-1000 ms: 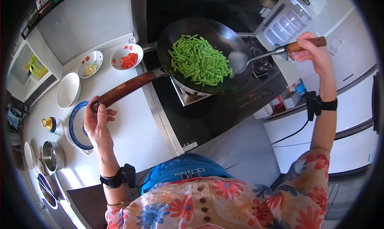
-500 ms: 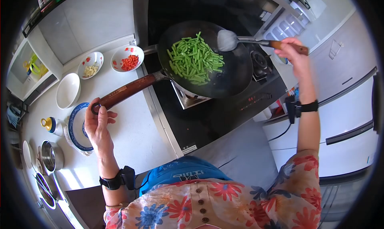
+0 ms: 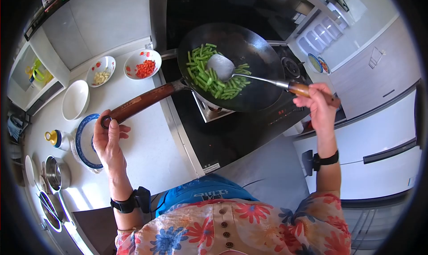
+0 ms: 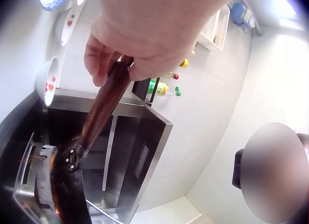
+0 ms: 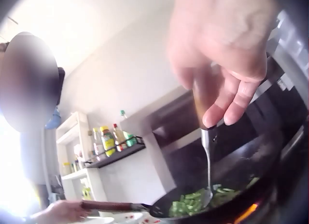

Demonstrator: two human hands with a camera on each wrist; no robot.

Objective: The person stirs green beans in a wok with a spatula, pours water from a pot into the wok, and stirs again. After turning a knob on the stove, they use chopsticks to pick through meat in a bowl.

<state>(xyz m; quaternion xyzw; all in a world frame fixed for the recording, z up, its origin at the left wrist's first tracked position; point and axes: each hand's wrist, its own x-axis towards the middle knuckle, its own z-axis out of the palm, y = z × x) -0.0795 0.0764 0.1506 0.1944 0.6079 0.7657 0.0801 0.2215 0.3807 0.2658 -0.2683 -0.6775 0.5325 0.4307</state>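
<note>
The left hand [image 3: 110,143] grips the end of the wok's brown wooden handle [image 3: 140,102]; the left wrist view shows fingers around that handle [image 4: 104,105]. In the right hand [image 3: 322,110] is the wooden grip of a metal spatula [image 3: 222,68], whose head lies over the cut green beans [image 3: 203,74] in the left part of the dark wok [image 3: 263,68]. The right wrist view has the right hand [image 5: 224,55] above the wok, with the spatula's shaft [image 5: 208,156] reaching down into the beans [image 5: 188,203].
Left of the cooktop [image 3: 209,139], the counter [image 3: 151,148] holds a bowl of chopped red pieces [image 3: 145,69], a bowl of pale pieces [image 3: 101,77], an empty white bowl [image 3: 76,100], a blue-rimmed plate [image 3: 80,141] and a steel pot [image 3: 63,175]. A flame [image 5: 247,213] shows under the wok.
The right hand has come down and leftward, sweeping the spatula head from the wok's right side across to the beans at left. The beans have shifted and bunched leftward. The left hand stays put.
</note>
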